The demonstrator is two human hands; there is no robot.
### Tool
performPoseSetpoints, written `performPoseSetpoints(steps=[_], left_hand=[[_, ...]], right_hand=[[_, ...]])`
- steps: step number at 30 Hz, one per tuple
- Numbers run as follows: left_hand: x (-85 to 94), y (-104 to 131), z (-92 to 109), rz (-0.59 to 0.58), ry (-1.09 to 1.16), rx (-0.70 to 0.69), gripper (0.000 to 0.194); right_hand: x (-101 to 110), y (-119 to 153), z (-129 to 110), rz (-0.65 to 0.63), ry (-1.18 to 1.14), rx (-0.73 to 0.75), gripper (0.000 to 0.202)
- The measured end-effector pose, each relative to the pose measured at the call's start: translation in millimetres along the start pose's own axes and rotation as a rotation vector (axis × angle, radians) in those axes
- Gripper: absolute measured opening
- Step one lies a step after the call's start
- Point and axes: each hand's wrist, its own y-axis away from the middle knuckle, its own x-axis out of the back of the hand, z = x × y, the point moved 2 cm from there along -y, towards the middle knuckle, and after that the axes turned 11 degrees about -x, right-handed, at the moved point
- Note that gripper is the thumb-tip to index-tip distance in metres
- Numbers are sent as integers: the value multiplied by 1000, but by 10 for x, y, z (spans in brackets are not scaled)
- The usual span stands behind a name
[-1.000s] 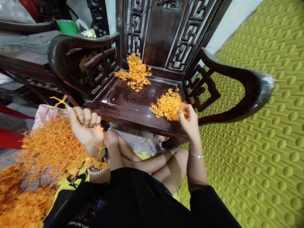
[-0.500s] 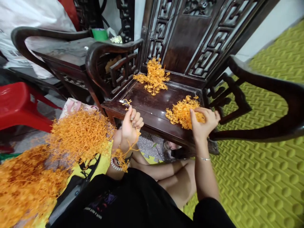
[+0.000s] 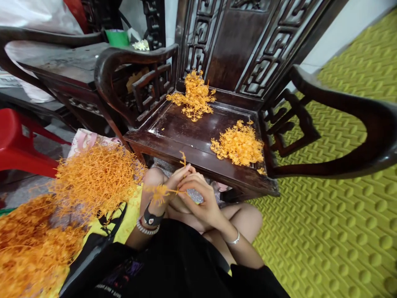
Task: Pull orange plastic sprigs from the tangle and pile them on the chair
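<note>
My left hand (image 3: 173, 181) is closed around a thin orange branching sprig, perhaps plastic. One tip of it pokes up above the fingers, and a tufted end (image 3: 159, 193) hangs out on the wrist side. My right hand (image 3: 203, 200) meets it in front of my lap, thumb and finger pinching the sprig's stem. Both hands are just before the front edge of a dark carved wooden chair (image 3: 192, 151). On the seat lie a rounded pile of small orange pieces (image 3: 238, 145) at the right and a looser orange pile (image 3: 195, 97) toward the back.
Left of my knees a tangled heap of thin orange stems (image 3: 96, 178) rests by a pinkish bag (image 3: 82, 142). Fuller orange sprigs (image 3: 37, 252) lie nearer me. A red stool (image 3: 14, 140), a side table with a green container (image 3: 118, 38) and yellow mats (image 3: 325, 231) surround the chair.
My right hand has left the right-hand pile on the seat and come back left to the sprig. My left hand has lowered toward my lap. The view has shifted slightly right.
</note>
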Motion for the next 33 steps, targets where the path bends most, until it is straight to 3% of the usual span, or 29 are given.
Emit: performPoseSetpoints(steps=[3,7,9,12,13,15,17,19,23,25,27,30,33], left_hand=[[92,105,-147,-23,-77,9,27],[100,128,-142,-56,-110,0,38],[143,134,-70,63,-245,-122,44],[223,191,98,420,-670,-424,63],[219,219,151,487,-795,-506,66],[147,258,220,413,-935,-579,52],[11,290,245,183,-983,-566,35],[-146,326,246,10,-1018,-544,36],[-390,362,186,-196,-992,-518,43],[-427,355,134,-237,-905,-496,41],[-398,339,83,-190,-781,-444,41],[-307,312,7,-108,-644,-291,37],[-277,306,-86,-145,-583,-122,23]], right_hand=[[72,52,83,175,-351,-193,3],[84,134,256,442,-649,-391,13],[69,170,326,514,-698,-439,17],[23,226,388,592,-708,-468,20],[-3,244,401,611,-713,-468,20],[-71,276,426,632,-730,-469,21],[-148,301,453,622,-724,-479,23],[-211,321,482,607,-675,-499,25],[-240,354,542,539,-524,-522,23],[-194,378,560,480,-452,-468,21],[-115,417,567,437,-379,-401,20],[43,487,545,572,-185,-318,20],[125,480,470,652,86,-211,62]])
